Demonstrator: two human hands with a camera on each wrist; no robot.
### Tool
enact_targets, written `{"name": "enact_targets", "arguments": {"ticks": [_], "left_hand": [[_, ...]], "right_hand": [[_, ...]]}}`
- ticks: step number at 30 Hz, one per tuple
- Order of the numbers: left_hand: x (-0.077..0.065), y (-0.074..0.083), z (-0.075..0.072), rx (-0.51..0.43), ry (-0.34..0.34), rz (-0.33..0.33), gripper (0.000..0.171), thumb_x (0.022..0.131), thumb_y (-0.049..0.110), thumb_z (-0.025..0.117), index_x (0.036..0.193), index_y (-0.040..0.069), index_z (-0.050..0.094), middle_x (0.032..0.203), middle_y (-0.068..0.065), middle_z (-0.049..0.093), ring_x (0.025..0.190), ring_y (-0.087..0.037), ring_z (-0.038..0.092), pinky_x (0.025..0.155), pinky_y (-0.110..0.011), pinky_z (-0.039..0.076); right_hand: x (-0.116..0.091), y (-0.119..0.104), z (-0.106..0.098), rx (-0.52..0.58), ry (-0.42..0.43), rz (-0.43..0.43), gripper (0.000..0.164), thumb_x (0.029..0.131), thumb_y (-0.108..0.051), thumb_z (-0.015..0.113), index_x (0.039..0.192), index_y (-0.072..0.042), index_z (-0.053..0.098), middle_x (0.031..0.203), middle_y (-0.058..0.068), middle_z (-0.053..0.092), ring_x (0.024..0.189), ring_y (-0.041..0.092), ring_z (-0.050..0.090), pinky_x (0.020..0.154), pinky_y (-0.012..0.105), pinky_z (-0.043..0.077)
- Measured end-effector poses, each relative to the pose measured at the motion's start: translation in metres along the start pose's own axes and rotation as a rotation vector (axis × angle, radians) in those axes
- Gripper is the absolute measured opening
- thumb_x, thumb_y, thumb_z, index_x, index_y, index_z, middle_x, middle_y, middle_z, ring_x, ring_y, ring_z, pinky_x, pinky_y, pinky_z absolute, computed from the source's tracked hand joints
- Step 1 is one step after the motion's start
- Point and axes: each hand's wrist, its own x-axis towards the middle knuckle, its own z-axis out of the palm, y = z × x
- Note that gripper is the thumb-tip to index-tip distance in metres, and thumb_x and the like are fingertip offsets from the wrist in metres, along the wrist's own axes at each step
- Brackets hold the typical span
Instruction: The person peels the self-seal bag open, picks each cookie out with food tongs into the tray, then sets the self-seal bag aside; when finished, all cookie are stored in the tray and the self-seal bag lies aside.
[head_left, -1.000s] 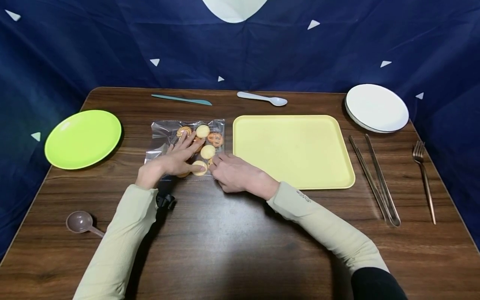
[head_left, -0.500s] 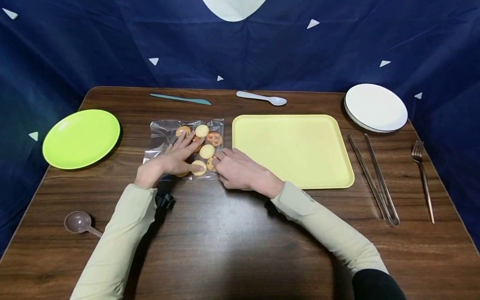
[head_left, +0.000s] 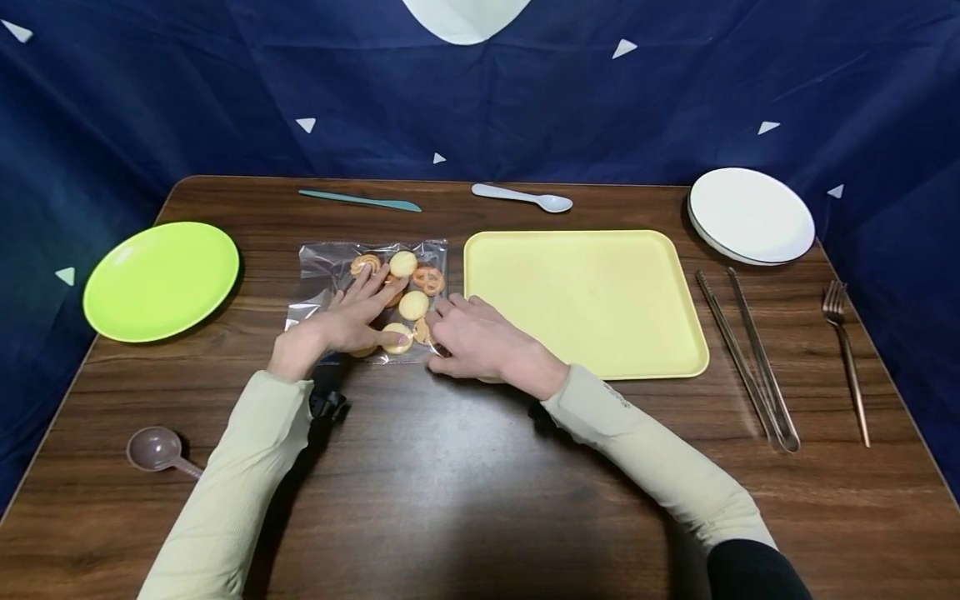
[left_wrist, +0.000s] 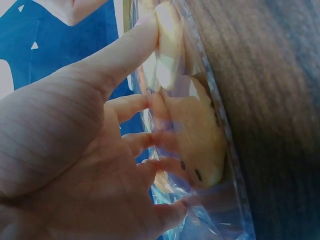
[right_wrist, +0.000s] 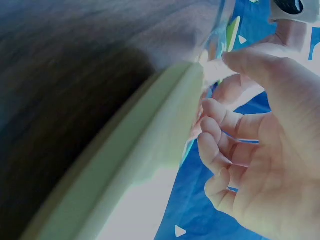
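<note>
A clear plastic bag [head_left: 318,265] of assorted cookies lies flat on the table in the head view, left of a pale yellow tray [head_left: 577,304]. My left hand [head_left: 341,323] rests on it with spread fingers, the thumb over a round pale cookie [head_left: 397,338]. Among the others is a pretzel-shaped cookie [head_left: 429,281]. At the bag's lower right corner is my right hand [head_left: 483,342], overlapping the tray's near left corner. In the right wrist view its fingers [right_wrist: 215,142] are loosely bent, the thumb stands apart from them, and nothing shows between.
A green plate [head_left: 161,282] and a measuring spoon [head_left: 155,448] are at left. Along the back lie a teal knife [head_left: 360,199] and a white spoon [head_left: 551,202]. White dishes [head_left: 750,215], metal tongs [head_left: 772,392] and a fork [head_left: 847,350] are at right.
My right hand has shifted a little right, off the bag's edge, and its thumb has parted from the fingers. A chip-dotted cookie shows more now. The left hand stays put.
</note>
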Motion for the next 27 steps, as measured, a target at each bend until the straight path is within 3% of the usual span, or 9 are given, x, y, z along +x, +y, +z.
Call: {"name": "enact_targets", "arguments": {"ticks": [3, 7, 12, 23, 27], "left_hand": [[0.001, 0.000, 0.000, -0.001, 0.001, 0.005, 0.083, 0.092, 0.033, 0.061, 0.151, 0.007, 0.009, 0.153, -0.021, -0.012, 0.137, -0.038, -0.020, 0.101, -0.066, -0.004], [0.002, -0.001, 0.001, -0.005, 0.001, 0.011, 0.083, 0.092, 0.033, 0.061, 0.151, 0.007, 0.009, 0.153, -0.021, -0.012, 0.137, -0.037, -0.019, 0.101, -0.066, -0.004], [0.001, -0.003, 0.002, -0.005, 0.001, 0.009, 0.083, 0.092, 0.032, 0.062, 0.151, 0.007, 0.008, 0.153, -0.021, -0.013, 0.137, -0.037, -0.020, 0.101, -0.067, -0.004], [0.002, -0.004, 0.003, -0.002, -0.002, 0.013, 0.084, 0.091, 0.033, 0.062, 0.151, 0.007, 0.008, 0.153, -0.021, -0.012, 0.137, -0.038, -0.019, 0.100, -0.067, -0.004], [0.002, -0.005, 0.003, -0.002, 0.004, 0.023, 0.085, 0.091, 0.033, 0.062, 0.151, 0.007, 0.008, 0.153, -0.022, -0.012, 0.136, -0.039, -0.019, 0.100, -0.068, -0.004]], "right_hand": [[0.004, -0.003, 0.000, -0.007, -0.004, -0.002, 0.036, 0.088, -0.048, 0.057, 0.094, -0.013, 0.060, 0.106, 0.006, 0.057, 0.097, 0.021, 0.051, 0.078, 0.035, 0.042], [0.008, -0.004, 0.001, -0.031, 0.002, -0.003, 0.026, 0.090, -0.035, 0.058, 0.098, -0.011, 0.063, 0.107, 0.006, 0.057, 0.098, 0.022, 0.052, 0.079, 0.036, 0.043], [0.007, -0.002, 0.001, -0.025, 0.023, 0.003, 0.013, 0.090, -0.022, 0.056, 0.091, -0.012, 0.064, 0.102, 0.005, 0.059, 0.095, 0.021, 0.054, 0.079, 0.036, 0.044], [-0.005, 0.007, 0.001, 0.150, 0.114, 0.109, 0.011, 0.088, -0.015, 0.056, 0.078, -0.014, 0.062, 0.084, 0.002, 0.058, 0.079, 0.020, 0.056, 0.070, 0.037, 0.047], [-0.011, 0.012, 0.000, 0.194, 0.127, 0.134, 0.011, 0.090, -0.015, 0.055, 0.080, -0.015, 0.061, 0.080, 0.000, 0.056, 0.077, 0.019, 0.056, 0.064, 0.035, 0.046]]}}
